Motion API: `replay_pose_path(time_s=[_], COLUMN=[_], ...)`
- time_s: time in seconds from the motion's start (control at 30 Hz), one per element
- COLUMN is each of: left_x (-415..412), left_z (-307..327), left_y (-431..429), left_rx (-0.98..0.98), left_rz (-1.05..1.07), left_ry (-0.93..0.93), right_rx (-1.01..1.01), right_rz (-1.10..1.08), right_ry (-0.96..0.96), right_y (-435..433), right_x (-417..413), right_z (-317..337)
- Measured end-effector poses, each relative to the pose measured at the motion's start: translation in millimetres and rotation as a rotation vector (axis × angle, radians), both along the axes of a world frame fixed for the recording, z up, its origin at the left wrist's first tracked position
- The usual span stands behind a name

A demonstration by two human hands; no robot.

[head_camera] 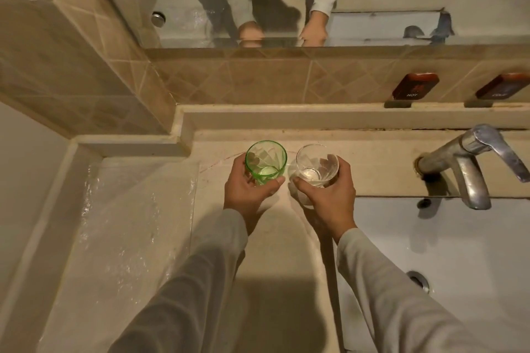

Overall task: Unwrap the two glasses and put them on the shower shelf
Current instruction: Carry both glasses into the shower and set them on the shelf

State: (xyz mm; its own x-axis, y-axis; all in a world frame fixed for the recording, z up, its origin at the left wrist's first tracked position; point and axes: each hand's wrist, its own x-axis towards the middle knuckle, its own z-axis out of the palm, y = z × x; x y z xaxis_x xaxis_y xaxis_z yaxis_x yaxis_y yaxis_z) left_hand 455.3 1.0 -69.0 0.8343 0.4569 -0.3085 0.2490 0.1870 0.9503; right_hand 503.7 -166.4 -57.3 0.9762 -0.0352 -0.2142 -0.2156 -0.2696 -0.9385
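A green glass (266, 162) stands upright near the back of the beige stone counter (258, 238), and my left hand (246, 189) is wrapped around its near side. Right beside it is a clear glass (317, 165), gripped from the right and below by my right hand (329, 195). The two glasses are close together, almost touching. Neither has any wrapping on it. Whether each base rests on the counter or hovers just above it I cannot tell. A crinkled sheet of clear plastic wrap (129, 223) lies flat on the counter to the left.
A white sink basin (459, 252) with a drain fills the right side, with a chrome tap (470, 163) above it. Behind runs a raised ledge (315, 117), tiled wall and a mirror (286, 8). Two red HOT and COLD labels (415, 86) hang on the wall.
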Motion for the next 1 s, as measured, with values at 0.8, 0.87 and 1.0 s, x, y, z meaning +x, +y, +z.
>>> replay_pose_path(time_s=[0.8, 0.87, 1.0], left_x=[-119, -134, -159], left_z=[193, 202, 216], left_y=[47, 43, 20], left_rx=[-0.232, -0.249, -0.293], left_rz=[-0.398, -0.461, -0.573], left_ry=[-0.217, -0.233, -0.263], right_rx=[0.437, 0.481, 0.539], right_rz=[-0.165, -0.204, -0.302], right_ry=[-0.116, -0.131, -0.152], right_y=[9, 2, -22], right_x=[-165, -192, -237], right_z=[178, 191, 209])
